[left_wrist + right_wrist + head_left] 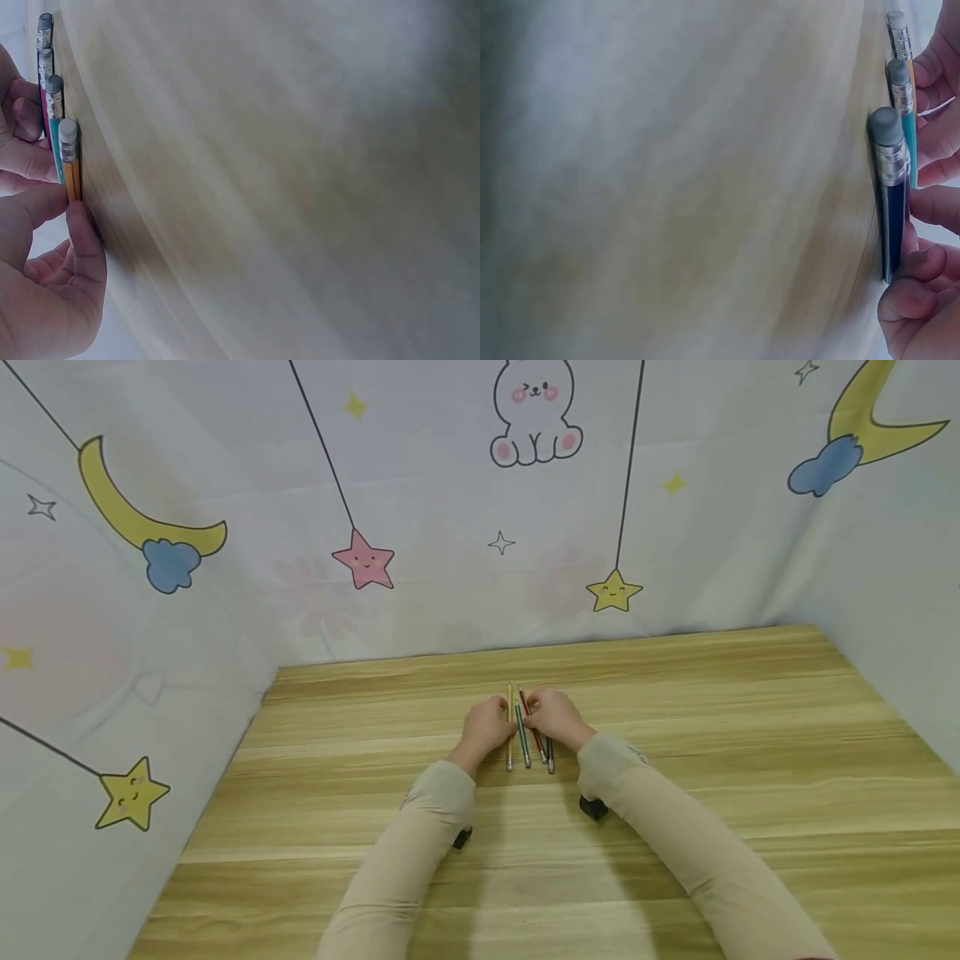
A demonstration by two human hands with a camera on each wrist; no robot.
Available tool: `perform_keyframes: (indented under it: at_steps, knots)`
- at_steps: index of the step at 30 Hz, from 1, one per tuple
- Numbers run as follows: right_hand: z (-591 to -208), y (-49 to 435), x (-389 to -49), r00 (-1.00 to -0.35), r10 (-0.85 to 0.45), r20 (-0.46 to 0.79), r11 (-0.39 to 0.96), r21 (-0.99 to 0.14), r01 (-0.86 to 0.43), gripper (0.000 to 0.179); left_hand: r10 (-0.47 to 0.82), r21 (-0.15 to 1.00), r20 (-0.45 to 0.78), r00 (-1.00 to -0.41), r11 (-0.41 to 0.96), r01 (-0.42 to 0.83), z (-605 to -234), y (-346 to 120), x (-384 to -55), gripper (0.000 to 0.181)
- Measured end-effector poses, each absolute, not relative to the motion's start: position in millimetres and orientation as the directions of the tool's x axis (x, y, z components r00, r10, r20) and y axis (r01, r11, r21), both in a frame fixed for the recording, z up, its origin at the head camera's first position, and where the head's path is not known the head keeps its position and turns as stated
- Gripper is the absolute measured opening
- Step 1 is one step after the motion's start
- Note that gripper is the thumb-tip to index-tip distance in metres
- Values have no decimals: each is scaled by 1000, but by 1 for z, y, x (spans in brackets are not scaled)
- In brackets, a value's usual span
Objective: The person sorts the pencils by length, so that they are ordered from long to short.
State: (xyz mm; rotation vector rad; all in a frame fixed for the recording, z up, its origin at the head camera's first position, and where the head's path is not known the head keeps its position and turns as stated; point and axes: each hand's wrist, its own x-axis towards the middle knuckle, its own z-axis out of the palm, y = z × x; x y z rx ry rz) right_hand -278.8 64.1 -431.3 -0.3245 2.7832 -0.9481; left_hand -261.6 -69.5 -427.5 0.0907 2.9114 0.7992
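Head view: the left hand [487, 727] and right hand [557, 717] are working just beside each other above the wooden tabletop [315, 793]. Between them, the teal pencil [522, 737] is lying with its eraser pointing toward the person; whether either thumb is touching it cannot be told.

Left wrist view: the left hand's thumb and finger are pinching the yellow pencil [71, 171], its white eraser protruding.

Right wrist view: the right hand's fingers are gripping the dark blue pencil [894, 217], the red pencil [537, 745] lying alongside, partly hidden here.
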Motion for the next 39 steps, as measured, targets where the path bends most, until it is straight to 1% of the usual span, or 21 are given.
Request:
perform_keyframes:
  at_steps: [5,9,16,22,29,35,39]
  knots:
    - [-432,62,-280,-959,-266,-97,778,-609,-154,27,100,480,-69,-993,875,55,-429,-68,-262,28]
    - [-433,61,-281,-960,-263,-92,780,-606,-155,28,108,473,-63,-992,878,66,-429,-67,-262,25]
    - [-429,62,-280,-969,-229,-91,746,-656,-114,32,116,479,-53,-992,875,77,-427,-71,-260,21]
    - [-422,71,-280,-977,-192,-94,686,-725,-65,31,113,556,-65,-992,829,58,-425,-75,-259,32]
    - [-413,82,-276,-977,-165,-132,629,-778,-2,28,110,634,-83,-991,773,33,-422,-75,-256,34]
    - [-410,90,-272,-980,-170,-106,618,-786,-22,27,116,708,-99,-988,706,12,-418,-70,-253,34]
    - [-408,95,-269,-978,-183,-101,595,-803,-29,25,153,759,-106,-983,651,20,-416,-67,-250,33]
